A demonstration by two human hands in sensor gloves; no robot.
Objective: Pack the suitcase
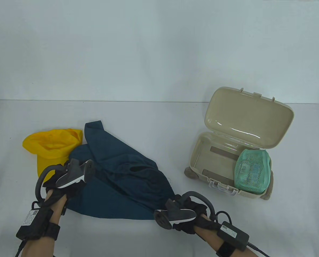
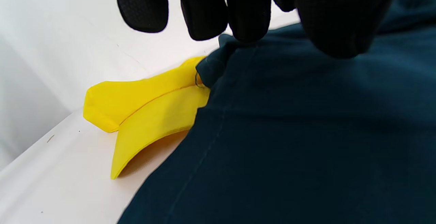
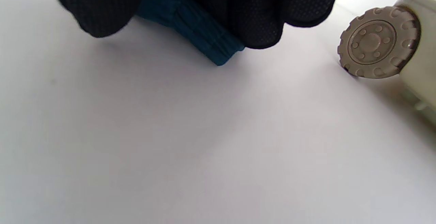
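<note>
A dark teal garment [image 1: 119, 174] lies crumpled on the table, partly over a yellow cap [image 1: 51, 147]. My left hand [image 1: 65, 179] rests on the garment's left part; in the left wrist view its fingers [image 2: 245, 9] touch the teal cloth [image 2: 289, 132] beside the yellow cap [image 2: 150, 104]. My right hand [image 1: 186, 214] grips the garment's lower right corner; the right wrist view shows a ribbed teal edge [image 3: 201, 36] pinched in the gloved fingers [image 3: 265, 12]. A small beige suitcase [image 1: 202, 163] stands open at the right, with a green mesh pouch [image 1: 253, 167] inside.
The suitcase lid [image 1: 247, 117] stands up at the back. One suitcase wheel [image 3: 374, 43] shows close to my right hand in the right wrist view. The white table [image 1: 154, 120] runs back to a pale wall.
</note>
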